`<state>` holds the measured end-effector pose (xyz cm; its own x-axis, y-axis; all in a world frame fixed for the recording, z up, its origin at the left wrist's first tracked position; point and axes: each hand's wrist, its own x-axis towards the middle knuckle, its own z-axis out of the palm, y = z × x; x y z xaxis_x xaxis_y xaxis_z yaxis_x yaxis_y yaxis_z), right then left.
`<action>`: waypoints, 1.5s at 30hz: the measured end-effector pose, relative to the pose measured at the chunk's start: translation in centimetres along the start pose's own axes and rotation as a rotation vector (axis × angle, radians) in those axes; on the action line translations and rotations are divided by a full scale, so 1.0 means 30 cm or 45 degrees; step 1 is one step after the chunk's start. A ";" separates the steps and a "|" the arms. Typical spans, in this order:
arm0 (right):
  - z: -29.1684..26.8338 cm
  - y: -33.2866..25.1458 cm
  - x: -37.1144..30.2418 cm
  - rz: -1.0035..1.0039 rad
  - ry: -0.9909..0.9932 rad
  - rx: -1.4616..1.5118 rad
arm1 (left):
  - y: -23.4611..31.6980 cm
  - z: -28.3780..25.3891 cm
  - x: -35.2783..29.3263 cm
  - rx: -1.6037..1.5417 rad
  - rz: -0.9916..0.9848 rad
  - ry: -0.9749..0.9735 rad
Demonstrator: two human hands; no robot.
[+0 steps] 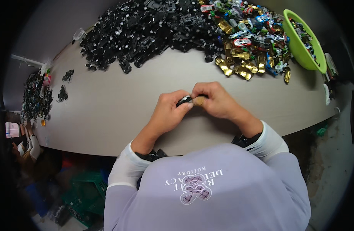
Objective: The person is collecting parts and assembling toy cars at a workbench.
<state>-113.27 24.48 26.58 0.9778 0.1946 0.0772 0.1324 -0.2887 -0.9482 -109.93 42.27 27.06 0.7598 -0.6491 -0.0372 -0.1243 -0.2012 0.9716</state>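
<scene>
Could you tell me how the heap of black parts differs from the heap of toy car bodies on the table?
The heap of black parts is all black with small pale specks; the heap of toy car bodies mixes gold, red, blue and silver. The black heap is larger and spreads over the far left and middle of the table; the colourful one lies far right, beside the green bowl. Both are loose piles beyond the hands.

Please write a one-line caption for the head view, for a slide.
Both hands, left and right, hold a small toy car together above a grey table.
</scene>
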 end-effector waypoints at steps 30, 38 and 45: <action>-0.111 0.032 0.072 -0.171 0.337 -1.001 | -0.077 -0.540 -0.732 0.602 -0.298 1.477; -0.080 0.022 0.031 -0.208 0.305 -0.778 | -0.053 -0.495 -0.013 0.872 -0.026 0.879; -0.070 0.006 0.030 -0.057 0.221 -0.411 | -0.149 -0.503 0.146 1.277 -0.007 0.948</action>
<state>-112.04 22.64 27.11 0.9792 0.0600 0.1937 0.1929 -0.5695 -0.7990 -96.42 51.41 26.07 0.8974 -0.1402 0.4185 -0.3030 -0.8851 0.3532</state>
